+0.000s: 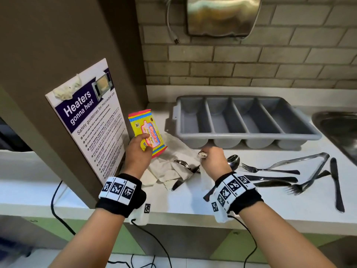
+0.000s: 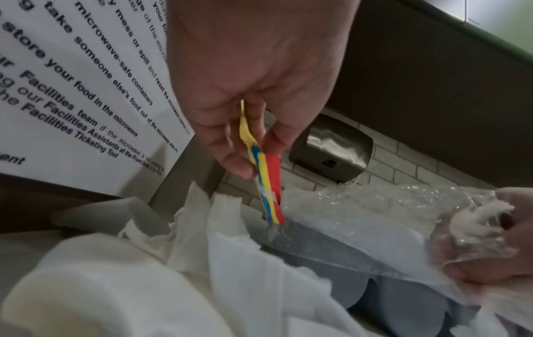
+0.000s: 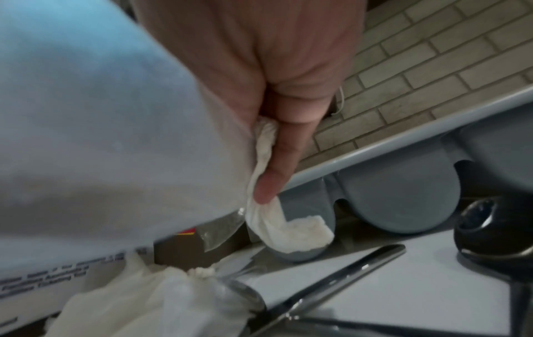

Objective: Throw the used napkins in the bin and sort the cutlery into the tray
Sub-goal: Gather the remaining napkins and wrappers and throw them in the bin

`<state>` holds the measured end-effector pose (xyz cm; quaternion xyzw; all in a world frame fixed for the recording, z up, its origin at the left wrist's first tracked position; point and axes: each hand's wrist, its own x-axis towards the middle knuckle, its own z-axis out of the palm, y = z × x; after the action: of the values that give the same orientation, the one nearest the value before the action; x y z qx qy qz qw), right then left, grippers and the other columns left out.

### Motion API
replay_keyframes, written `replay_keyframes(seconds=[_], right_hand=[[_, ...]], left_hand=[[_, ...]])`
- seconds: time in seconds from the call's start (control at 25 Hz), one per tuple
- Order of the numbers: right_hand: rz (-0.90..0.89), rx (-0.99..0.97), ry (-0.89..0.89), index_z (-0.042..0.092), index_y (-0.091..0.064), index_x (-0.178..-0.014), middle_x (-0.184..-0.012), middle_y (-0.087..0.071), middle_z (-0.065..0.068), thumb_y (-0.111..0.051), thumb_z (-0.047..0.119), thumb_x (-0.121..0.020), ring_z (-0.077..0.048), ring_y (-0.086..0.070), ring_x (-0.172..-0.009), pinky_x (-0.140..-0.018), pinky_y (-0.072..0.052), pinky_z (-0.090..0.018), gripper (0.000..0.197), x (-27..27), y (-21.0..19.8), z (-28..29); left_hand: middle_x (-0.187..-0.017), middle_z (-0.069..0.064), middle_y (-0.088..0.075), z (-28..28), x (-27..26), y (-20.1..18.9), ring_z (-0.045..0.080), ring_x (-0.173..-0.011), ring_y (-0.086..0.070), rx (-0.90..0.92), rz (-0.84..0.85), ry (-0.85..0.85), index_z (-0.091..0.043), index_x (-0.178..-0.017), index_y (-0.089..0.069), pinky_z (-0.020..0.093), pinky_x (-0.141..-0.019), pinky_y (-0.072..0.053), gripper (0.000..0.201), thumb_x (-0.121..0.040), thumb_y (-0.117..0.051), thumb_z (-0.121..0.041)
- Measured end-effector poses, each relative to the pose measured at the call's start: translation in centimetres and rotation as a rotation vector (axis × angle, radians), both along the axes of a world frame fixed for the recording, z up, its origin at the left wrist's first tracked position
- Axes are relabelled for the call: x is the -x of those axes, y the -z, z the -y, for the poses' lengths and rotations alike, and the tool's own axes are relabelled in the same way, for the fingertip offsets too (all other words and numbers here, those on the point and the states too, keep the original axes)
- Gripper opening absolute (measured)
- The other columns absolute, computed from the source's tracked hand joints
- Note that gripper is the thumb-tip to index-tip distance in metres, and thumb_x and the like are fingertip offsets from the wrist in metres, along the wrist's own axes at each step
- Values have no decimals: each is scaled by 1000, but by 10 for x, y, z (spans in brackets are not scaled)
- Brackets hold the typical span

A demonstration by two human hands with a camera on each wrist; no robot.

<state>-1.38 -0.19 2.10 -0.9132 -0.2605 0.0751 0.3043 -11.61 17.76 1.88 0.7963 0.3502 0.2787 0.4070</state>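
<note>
White, crumpled napkins (image 1: 168,169) lie heaped on the bench (image 1: 270,202) just in front of the grey four-slot tray (image 1: 245,132), half covering a spoon (image 1: 182,163). Left hand (image 1: 138,151) pinches a yellow snack wrapper (image 1: 147,130); right hand (image 1: 213,157) pinches a twisted napkin corner (image 3: 277,219). Forks (image 1: 270,169) and knives (image 1: 337,182) lie scattered to the right.

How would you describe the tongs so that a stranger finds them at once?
Start at the grey four-compartment plastic tray on the white counter. In front of its right end, among loose forks and knives, lie the steel tongs: the only piece with two long arms joined at one end.
</note>
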Motion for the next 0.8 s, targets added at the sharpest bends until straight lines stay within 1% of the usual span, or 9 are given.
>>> replay_keyframes(seconds=[0.12,0.2,0.28,0.4,0.48,0.56,0.6,0.72,0.8], right_hand=[[12,-73,49,1,-71,-96,-85,-68,-18,-56,-2,-83,-25,-58,-76,-61,-33,-16,20,2,-7,20],[3,-152,105,2,-72,-92,-77,-64,-14,-59,-2,-82,-22,-54,-70,-61,-36,-19,17,5,-13,40],[-6,-233,143,3,-72,-92,-80,-65,-12,-63,0,-82,-20,-56,-70,-61,-40,-20,13,8,-17,67],[12,-309,168,1,-72,-89,-78,-62,-9,-66,-2,-80,-18,-53,-68,-51,-37,-8,11,18,-22,116],[4,-329,177,0,-73,-89,-77,-61,-5,-66,-4,-79,-15,-52,-66,-53,-36,-6,13,32,-20,154],[-63,-351,201,1,-73,-92,-81,-62,-1,-66,-6,-79,-14,-55,-75,-64,-38,-11,17,47,-8,194],[-98,-358,208,2,-73,-92,-82,-63,-1,-66,-6,-79,-14,-56,-78,-63,-40,-10,17,54,2,213],[-124,-285,183,1,-74,-90,-84,-64,-2,-68,-7,-76,-14,-56,-76,-58,-39,5,18,78,38,263],[-146,-175,152,0,-74,-88,-85,-66,-5,-70,-7,-74,-14,-56,-75,-54,-38,-3,16,96,68,293]], left_hand=[[-128,14,-58,12,3,-11,29,-113,-58,23,100,-25,-11,-114,-62,22,-79,-43,30,-88,-53,-1],[-125,12,-61,26,7,-17,29,-108,-61,19,170,-16,-12,-112,-62,23,-75,-43,29,-87,-53,-1],[-119,9,-63,45,10,-23,30,-103,-63,8,252,20,-16,-109,-63,25,-75,-47,30,-85,-54,1],[-112,0,-59,85,12,-24,22,-102,-63,76,333,132,-24,-102,-59,26,-79,-56,34,-85,-54,4],[-112,-2,-59,118,17,-13,22,-104,-64,103,337,203,-29,-100,-59,28,-81,-57,34,-83,-55,1],[-108,-6,-61,152,27,5,23,-101,-64,102,311,236,-35,-98,-60,36,-80,-57,34,-80,-55,-6],[-104,-11,-61,169,34,16,18,-97,-65,101,299,237,-35,-97,-60,33,-78,-56,35,-80,-55,-6],[-94,-20,-59,214,59,50,-10,-81,-59,91,285,235,-29,-94,-62,7,-71,-49,34,-80,-54,1],[-91,-19,-59,240,78,78,-17,-83,-57,60,251,313,-23,-93,-66,2,-72,-46,29,-77,-52,-3]])
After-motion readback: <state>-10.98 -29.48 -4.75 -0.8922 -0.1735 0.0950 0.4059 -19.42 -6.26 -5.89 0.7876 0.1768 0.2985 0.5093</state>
